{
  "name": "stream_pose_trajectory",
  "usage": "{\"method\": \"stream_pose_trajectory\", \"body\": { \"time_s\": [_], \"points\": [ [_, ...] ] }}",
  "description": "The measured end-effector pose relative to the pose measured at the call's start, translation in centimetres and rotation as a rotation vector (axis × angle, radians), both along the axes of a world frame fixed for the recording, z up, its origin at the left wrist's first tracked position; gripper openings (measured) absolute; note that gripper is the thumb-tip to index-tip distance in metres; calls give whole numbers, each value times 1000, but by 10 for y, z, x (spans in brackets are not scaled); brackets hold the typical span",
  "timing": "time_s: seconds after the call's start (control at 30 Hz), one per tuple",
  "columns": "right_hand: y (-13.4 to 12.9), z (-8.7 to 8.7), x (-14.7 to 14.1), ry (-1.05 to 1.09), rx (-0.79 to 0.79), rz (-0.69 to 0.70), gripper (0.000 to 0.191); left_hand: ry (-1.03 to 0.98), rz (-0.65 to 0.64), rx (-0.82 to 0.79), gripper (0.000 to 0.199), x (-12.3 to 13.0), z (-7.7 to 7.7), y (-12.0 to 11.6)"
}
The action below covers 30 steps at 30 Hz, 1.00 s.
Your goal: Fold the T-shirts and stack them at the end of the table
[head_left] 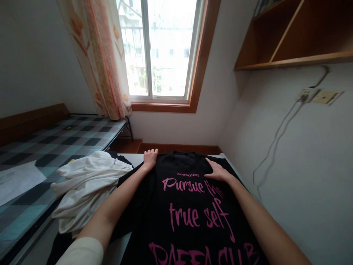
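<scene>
A black T-shirt (193, 200) with pink lettering lies spread face up on a white table (135, 159), its collar toward the window. My left hand (150, 158) rests at the shirt's left shoulder, fingers curled on the fabric; whether cloth is pinched under them is hard to make out. On the right shoulder, my right hand (217, 171) lies with thumb and fingers apart. Left of the shirt sits a crumpled heap of white cloth (91, 184), with dark fabric partly under it.
A bed with a checked cover (82, 134) stands at the left, with a paper sheet (20, 180) on it. A curtained window (168, 51) is ahead. Wooden shelves (298, 36) and a socket with a hanging cable (307, 95) are on the right wall.
</scene>
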State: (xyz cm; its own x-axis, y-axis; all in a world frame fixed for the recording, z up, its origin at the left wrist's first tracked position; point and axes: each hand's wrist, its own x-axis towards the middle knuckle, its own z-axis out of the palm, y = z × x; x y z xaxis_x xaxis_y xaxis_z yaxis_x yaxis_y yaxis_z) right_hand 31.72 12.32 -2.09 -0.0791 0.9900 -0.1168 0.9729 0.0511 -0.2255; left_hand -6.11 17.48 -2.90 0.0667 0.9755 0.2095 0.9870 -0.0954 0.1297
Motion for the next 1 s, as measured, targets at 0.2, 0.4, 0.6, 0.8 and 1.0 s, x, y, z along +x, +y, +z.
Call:
{"method": "stream_pose_trajectory", "body": {
  "time_s": [0.2, 0.4, 0.6, 0.8, 1.0],
  "points": [
    [-26, 15, 28, -126, 59, -122, 40, 10, -3, 19, 33, 3, -9, -4],
    [-34, 32, 78, 100, 75, -163, 5, -60, -1, 60, 26, -1, -14, -3],
    [-57, 15, 49, 133, 14, 41, 32, -99, -21, 34, 24, -1, -14, -3],
    [-57, -2, 7, -6, 130, -83, 19, -100, -35, 55, 23, -2, -16, -4],
    [-49, 28, 85, 138, 288, -342, 20, -120, -42, 65, 22, -3, -19, -3]
  ]
}}
